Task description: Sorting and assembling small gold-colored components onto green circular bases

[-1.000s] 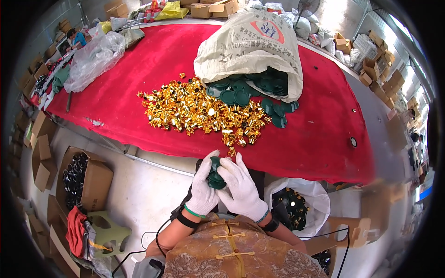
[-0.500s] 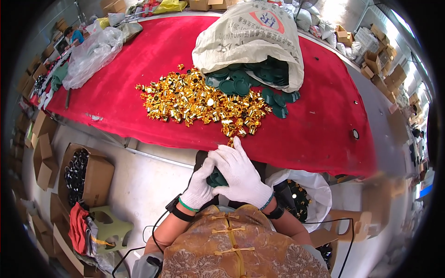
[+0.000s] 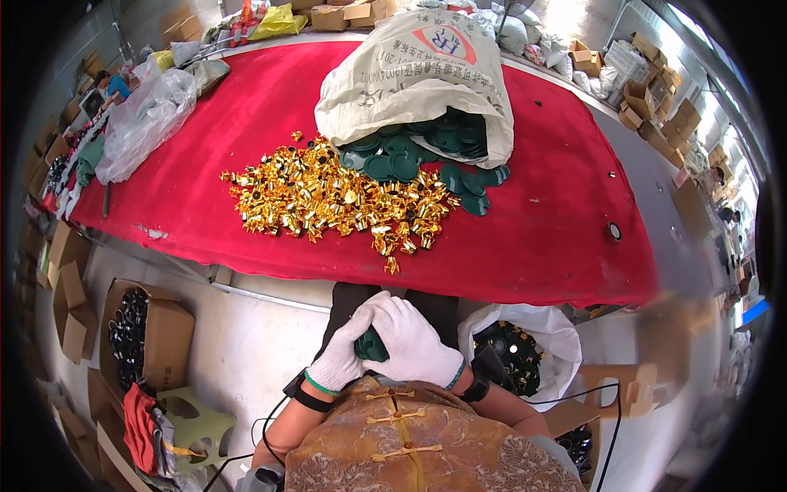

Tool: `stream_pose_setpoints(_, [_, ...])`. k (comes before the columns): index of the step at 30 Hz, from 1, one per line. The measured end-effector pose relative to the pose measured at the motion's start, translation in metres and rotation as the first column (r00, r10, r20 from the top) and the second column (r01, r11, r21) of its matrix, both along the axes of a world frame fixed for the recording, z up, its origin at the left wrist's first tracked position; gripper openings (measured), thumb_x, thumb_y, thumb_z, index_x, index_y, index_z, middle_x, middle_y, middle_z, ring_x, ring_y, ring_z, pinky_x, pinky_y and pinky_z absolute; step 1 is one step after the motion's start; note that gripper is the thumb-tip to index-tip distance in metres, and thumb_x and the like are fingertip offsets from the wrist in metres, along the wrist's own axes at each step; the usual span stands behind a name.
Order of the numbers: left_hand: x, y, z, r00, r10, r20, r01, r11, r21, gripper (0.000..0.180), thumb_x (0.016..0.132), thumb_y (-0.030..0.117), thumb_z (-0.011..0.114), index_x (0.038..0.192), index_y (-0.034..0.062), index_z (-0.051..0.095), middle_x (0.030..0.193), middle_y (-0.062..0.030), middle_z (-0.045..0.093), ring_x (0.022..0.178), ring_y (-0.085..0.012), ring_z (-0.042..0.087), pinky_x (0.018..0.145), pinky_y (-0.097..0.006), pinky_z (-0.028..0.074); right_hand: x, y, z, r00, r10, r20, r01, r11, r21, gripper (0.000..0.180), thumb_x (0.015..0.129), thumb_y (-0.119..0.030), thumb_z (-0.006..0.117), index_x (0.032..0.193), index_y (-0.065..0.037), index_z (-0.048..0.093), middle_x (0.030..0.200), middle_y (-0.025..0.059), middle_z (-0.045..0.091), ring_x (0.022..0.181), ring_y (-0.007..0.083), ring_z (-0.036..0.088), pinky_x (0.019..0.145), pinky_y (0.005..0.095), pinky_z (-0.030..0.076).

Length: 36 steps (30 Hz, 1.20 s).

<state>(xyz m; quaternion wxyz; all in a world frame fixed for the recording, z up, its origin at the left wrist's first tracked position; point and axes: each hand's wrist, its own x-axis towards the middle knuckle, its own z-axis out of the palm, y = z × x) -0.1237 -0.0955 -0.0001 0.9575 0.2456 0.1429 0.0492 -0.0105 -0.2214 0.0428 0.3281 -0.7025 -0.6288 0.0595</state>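
Both my hands wear white knit gloves and meet in front of my body, just off the table's near edge. My left hand [image 3: 338,354] is closed around dark green plastic discs [image 3: 371,346], whose rims show between the palms. My right hand [image 3: 414,338] is bent over the same discs from the other side, its fingers together against the left fingers. Whatever lies under the fingertips is hidden. Beyond them on the red cloth spreads a heap of shiny gold plastic pieces [image 3: 320,201], with more green discs [image 3: 393,166] spilling from a white woven sack [image 3: 410,78].
A red-covered table [image 3: 525,238] curves across in front. By my right side stands a white bag [image 3: 561,348] with dark and gold pieces inside. To the left are a carton [image 3: 170,332] of black parts and a green stool [image 3: 205,410]. Clear plastic [image 3: 147,123] lies at the table's far left.
My hands have drawn back from the gold pieces at the table edge toward my body. The right fingers, spread before, are now folded closer over the discs. The whole view has shifted slightly.
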Motion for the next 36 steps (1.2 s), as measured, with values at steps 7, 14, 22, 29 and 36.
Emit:
stream_pose_setpoints(7, [0.006, 0.000, 0.009, 0.985, 0.076, -0.155, -0.068, 0.996, 0.055, 0.061, 0.112, 0.048, 0.052, 0.154, 0.0046, 0.049, 0.144, -0.0116, 0.063, 0.132, -0.0238, 0.063, 0.113, -0.043, 0.053, 0.011, 0.003, -0.019, 0.998, 0.052, -0.044, -0.050, 0.997, 0.054, 0.089, 0.065, -0.029, 0.094, 0.136, 0.002, 0.050, 0.129, 0.0239, 0.056, 0.120, 0.0456, 0.057, 0.107, 0.0512, 0.048])
stream_pose_setpoints(14, [0.001, 0.004, 0.017, 0.978, -0.051, 0.203, 0.108, 0.955, -0.278, 0.085, 0.104, 0.049, 0.067, 0.166, 0.0070, 0.029, 0.161, -0.0126, 0.045, 0.149, -0.0286, 0.047, 0.125, -0.048, 0.039, 0.016, 0.000, -0.012, 0.953, -0.071, -0.295, 0.105, 0.989, 0.102, 0.086, 0.069, -0.022, 0.091, 0.142, -0.004, 0.049, 0.128, 0.0213, 0.059, 0.121, 0.0437, 0.060, 0.105, 0.0506, 0.050])
stream_pose_setpoints(22, [0.002, -0.002, 0.017, 0.990, 0.019, 0.140, -0.051, 0.972, 0.229, 0.122, 0.077, -0.003, 0.087, 0.173, 0.0162, 0.015, 0.167, -0.0068, 0.034, 0.154, -0.0220, 0.035, 0.127, -0.039, 0.029, -0.005, 0.015, -0.029, 0.927, -0.276, -0.253, 0.326, 0.928, 0.180, 0.083, 0.076, -0.026, 0.086, 0.145, -0.003, 0.045, 0.126, 0.0216, 0.059, 0.119, 0.0455, 0.061, 0.106, 0.0552, 0.051])
stream_pose_setpoints(29, [0.002, 0.000, 0.013, 0.990, 0.076, 0.120, -0.110, 0.945, 0.309, 0.114, 0.078, -0.005, 0.084, 0.171, 0.0151, 0.022, 0.160, -0.0067, 0.044, 0.149, -0.0217, 0.043, 0.125, -0.039, 0.034, -0.005, 0.011, -0.020, 0.971, -0.209, -0.112, 0.216, 0.975, 0.051, 0.104, 0.074, -0.029, 0.088, 0.158, -0.003, 0.031, 0.142, 0.0272, 0.050, 0.129, 0.0515, 0.054, 0.119, 0.0626, 0.040])
stream_pose_setpoints(36, [0.000, 0.009, 0.008, 0.995, 0.058, 0.078, -0.074, 0.972, 0.223, 0.091, 0.078, -0.002, 0.082, 0.156, 0.0134, 0.039, 0.145, -0.0066, 0.053, 0.136, -0.0222, 0.055, 0.113, -0.038, 0.049, 0.009, 0.008, 0.002, 0.988, -0.118, -0.095, 0.125, 0.989, 0.080, 0.115, 0.064, -0.028, 0.096, 0.158, -0.004, 0.035, 0.154, 0.0247, 0.042, 0.144, 0.0488, 0.043, 0.124, 0.0636, 0.032])
